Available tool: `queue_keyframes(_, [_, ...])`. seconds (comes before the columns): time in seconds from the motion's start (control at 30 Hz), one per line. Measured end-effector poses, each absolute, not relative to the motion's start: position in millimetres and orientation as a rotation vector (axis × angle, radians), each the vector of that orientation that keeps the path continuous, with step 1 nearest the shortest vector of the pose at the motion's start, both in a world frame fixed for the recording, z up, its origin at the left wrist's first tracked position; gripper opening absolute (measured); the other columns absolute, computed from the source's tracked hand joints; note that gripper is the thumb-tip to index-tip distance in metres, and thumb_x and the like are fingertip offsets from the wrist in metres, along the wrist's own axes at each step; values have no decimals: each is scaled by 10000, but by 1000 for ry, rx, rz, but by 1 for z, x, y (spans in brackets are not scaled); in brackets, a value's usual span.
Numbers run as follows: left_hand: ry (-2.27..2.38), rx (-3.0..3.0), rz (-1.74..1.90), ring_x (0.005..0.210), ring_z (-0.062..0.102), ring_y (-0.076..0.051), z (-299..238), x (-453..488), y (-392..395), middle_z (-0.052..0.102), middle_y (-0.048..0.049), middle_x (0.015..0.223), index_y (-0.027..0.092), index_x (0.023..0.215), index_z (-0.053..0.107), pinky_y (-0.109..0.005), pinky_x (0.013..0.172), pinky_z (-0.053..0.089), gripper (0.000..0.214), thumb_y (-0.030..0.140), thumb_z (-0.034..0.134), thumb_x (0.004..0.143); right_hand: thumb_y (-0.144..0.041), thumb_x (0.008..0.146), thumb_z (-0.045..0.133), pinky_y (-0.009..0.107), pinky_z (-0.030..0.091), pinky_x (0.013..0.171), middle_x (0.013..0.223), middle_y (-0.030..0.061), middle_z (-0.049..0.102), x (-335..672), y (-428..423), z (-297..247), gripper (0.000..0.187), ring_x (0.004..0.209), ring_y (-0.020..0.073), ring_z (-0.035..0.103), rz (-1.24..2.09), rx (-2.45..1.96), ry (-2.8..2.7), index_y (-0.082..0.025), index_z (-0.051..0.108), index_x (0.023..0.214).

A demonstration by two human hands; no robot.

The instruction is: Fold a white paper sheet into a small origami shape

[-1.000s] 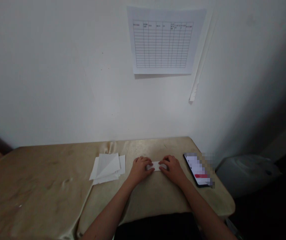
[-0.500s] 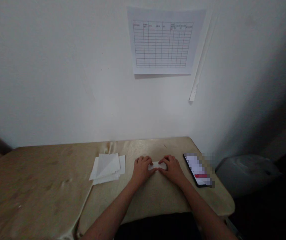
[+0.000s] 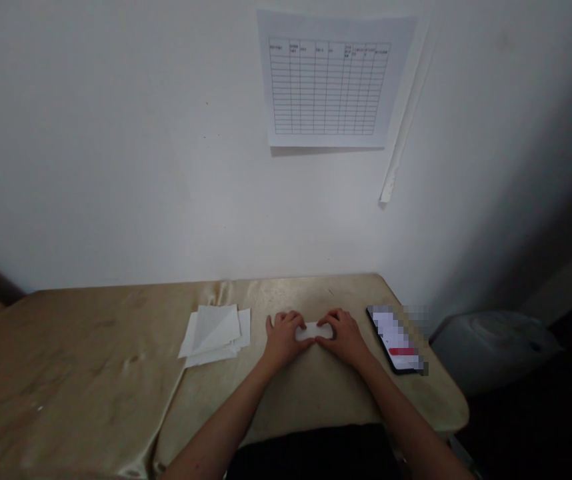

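Observation:
A small white piece of paper, apparently folded, lies low over the tabletop between my two hands. My left hand grips its left end with thumb and forefinger, the other fingers curled behind. On the opposite end, my right hand pinches it in the same way. Both thumbs come close together along the near edge. To the left of my left hand rests a loose stack of white paper sheets, overlapping at different angles.
A phone with a lit screen, partly blurred out, lies right of my right hand. The table has a tan cover and meets a white wall. A printed table sheet hangs there. A pale plastic container stands beyond the right edge.
The view has shifted very slightly. Both hands keep their grip on the paper in nearly the same place, and my left little finger sticks out a bit more.

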State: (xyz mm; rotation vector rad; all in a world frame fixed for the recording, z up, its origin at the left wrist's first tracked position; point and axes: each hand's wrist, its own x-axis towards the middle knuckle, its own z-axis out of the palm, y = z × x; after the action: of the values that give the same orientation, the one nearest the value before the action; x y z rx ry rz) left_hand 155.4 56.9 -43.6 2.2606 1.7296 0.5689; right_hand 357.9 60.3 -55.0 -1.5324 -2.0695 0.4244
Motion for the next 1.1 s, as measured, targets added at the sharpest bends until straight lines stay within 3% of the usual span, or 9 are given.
queue_keyframes(0.17, [1755, 2177, 544, 1358, 396, -349, -43, 156, 57, 584, 0, 1406, 294, 1036, 638, -733, 1142, 80, 336, 480, 746, 779, -332, 764, 790, 397, 383, 1055, 1180, 61, 580, 360, 60, -55, 332, 1167, 256, 523, 466, -1515, -2057, -284, 721, 1085])
queue_keyframes(0.43, [1720, 2097, 408, 1459, 315, -324, -36, 141, 61, 490, 58, 1533, 341, 1097, 677, -651, 1201, 79, 358, 370, 758, 749, -248, 757, 770, 393, 385, 1070, 1203, 50, 578, 367, 62, -54, 337, 1178, 240, 520, 565, -1456, -2047, -284, 724, 1089])
queue_keyframes(1.1, [1509, 2239, 244, 1515, 265, -290, -34, 116, 67, 396, 46, 1601, 424, 1303, 629, -601, 1222, 130, 489, 263, 642, 842, -63, 754, 651, 389, 368, 1130, 1282, 50, 569, 386, 69, -57, 440, 1247, 210, 508, 715, -1319, -2113, -270, 709, 1138])
